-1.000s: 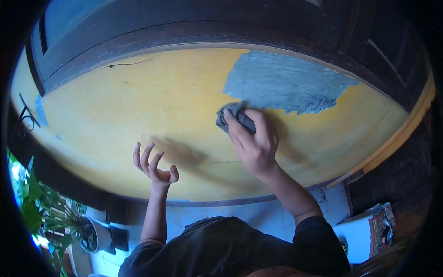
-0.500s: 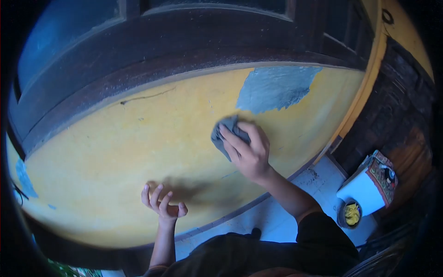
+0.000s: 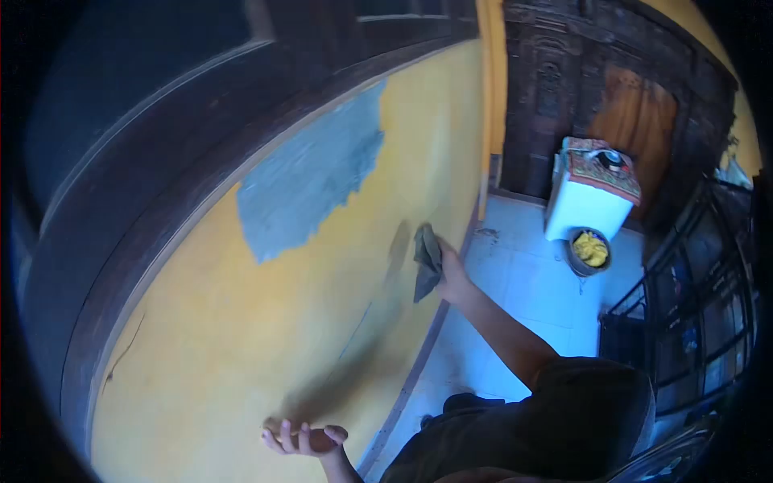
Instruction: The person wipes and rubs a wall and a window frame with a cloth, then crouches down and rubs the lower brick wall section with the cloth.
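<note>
My right hand [image 3: 453, 274] is closed on a crumpled dark grey cloth [image 3: 427, 262], which hangs down beside the yellow wall [image 3: 241, 338]. Whether the cloth touches the wall I cannot tell. Lower down, my left hand [image 3: 306, 439] holds nothing, its fingers apart and curled upward close to the wall. A ragged blue-grey patch [image 3: 310, 181] shows on the wall, up and to the left of the cloth. A thin crack runs through the paint between my two hands.
Dark window frames [image 3: 161, 137] border the wall above. At the right stand a white box-like piece [image 3: 590, 205] with a patterned cover, a bucket [image 3: 576, 262] holding yellow cloth, and a black metal rack [image 3: 692, 306]. Behind is a carved dark wooden door [image 3: 547, 88].
The view has swung right, bringing the door and rack into sight. The cloth in my right hand now hangs beside the wall, farther from the blue-grey patch. My left hand stays empty.
</note>
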`<state>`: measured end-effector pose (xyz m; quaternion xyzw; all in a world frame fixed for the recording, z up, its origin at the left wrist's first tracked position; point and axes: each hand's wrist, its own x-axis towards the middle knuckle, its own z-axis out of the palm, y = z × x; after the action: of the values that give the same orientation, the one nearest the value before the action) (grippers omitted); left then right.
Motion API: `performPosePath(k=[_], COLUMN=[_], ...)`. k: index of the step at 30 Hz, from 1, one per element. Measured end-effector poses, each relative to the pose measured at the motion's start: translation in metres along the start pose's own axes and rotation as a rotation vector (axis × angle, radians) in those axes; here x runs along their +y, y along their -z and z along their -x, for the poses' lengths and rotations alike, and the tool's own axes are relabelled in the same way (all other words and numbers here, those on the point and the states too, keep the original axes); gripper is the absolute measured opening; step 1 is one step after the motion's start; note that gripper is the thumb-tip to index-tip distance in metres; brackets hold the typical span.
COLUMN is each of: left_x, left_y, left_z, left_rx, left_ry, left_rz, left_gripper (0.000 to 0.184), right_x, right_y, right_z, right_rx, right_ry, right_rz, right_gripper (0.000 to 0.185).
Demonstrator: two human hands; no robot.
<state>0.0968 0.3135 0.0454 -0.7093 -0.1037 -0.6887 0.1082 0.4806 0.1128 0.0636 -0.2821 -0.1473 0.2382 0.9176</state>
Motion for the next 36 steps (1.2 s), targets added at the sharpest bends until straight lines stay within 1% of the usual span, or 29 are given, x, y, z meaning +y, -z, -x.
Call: performPosePath(k=[1,3,5,6,9,10,11,13,14,17,20,22,24,25,26,27,29,31,33,35,36], left_x=[0.004,0.019,0.042,0.051,0.087,0.101,0.117,0.156,0.179,0.258,0.347,0.405,0.451,0.471,0.491,0.504,0.527,0.538,0.54,0.537,0.531], left_y=[-0.006,-0.011,-0.038,-0.049,-0.092,-0.109,-0.129,-0.168,-0.185,-0.251,-0.311,-0.346,-0.384,-0.401,-0.416,-0.429,-0.466,-0.5,-0.529,-0.553,-0.563], left_z=[0.011,0.05,0.056,0.058,0.053,0.047,0.04,0.02,0.009,-0.004,-0.012,-0.018,-0.023,-0.029,-0.038,-0.04,-0.045,-0.04,-0.041,-0.043,-0.043], left_rx=[-0.007,-0.159,-0.291,-0.328,-0.447,-0.489,-0.523,-0.596,-0.645,-0.638,-0.718,-0.791,-0.81,-0.822,-0.813,-0.808,-0.781,-0.756,-0.765,-0.771,-0.785], left_ry=[0.003,0.073,0.069,0.051,0.037,0.039,0.041,0.047,0.052,0.065,0.068,0.09,0.004,-0.032,-0.031,-0.034,-0.034,-0.05,-0.072,-0.063,-0.059], left_rz=[0.03,0.149,0.265,0.33,0.504,0.559,0.603,0.687,0.741,0.921,1.059,1.127,1.128,1.125,1.129,1.119,1.086,1.02,0.955,0.875,0.832], left_gripper=[0.044,0.044,0.043,0.041,0.037,0.036,0.035,0.033,0.033,0.031,0.03,0.031,0.03,0.03,0.03,0.031,0.034,0.036,0.037,0.035,0.034], right_x=[-0.001,0.007,0.003,0.008,-0.008,-0.011,-0.013,-0.033,-0.049,-0.09,-0.16,-0.21,-0.259,-0.283,-0.304,-0.327,-0.366,-0.396,-0.411,-0.422,-0.425], right_y=[0.019,0.058,0.071,0.097,0.116,0.135,0.154,0.16,0.172,0.227,0.269,0.314,0.347,0.362,0.377,0.39,0.415,0.441,0.469,0.484,0.486], right_z=[0.013,0.03,0.066,0.074,0.091,0.087,0.088,0.092,0.095,0.093,0.097,0.101,0.116,0.122,0.13,0.137,0.145,0.153,0.146,0.137,0.125], right_rx=[-0.123,0.065,0.309,0.184,0.21,0.15,0.193,0.282,0.26,0.221,0.501,0.435,0.441,0.463,0.48,0.489,0.536,0.636,0.642,0.604,0.64], right_ry=[-0.178,-0.283,-0.273,-0.244,-0.256,-0.281,-0.259,-0.219,-0.248,-0.147,-0.059,0.093,0.203,0.265,0.306,0.343,0.476,0.47,0.645,0.61,0.614], right_rz=[-0.243,-0.302,-0.337,-0.36,-0.439,-0.461,-0.464,-0.475,-0.555,-0.66,-0.683,-0.663,-0.615,-0.63,-0.557,-0.479,-0.437,-0.421,-0.349,-0.33,-0.308], right_gripper=[0.026,0.028,0.039,0.042,0.047,0.052,0.053,0.057,0.059,0.062,0.066,0.067,0.066,0.071,0.069,0.067,0.061,0.057,0.054,0.051,0.047])
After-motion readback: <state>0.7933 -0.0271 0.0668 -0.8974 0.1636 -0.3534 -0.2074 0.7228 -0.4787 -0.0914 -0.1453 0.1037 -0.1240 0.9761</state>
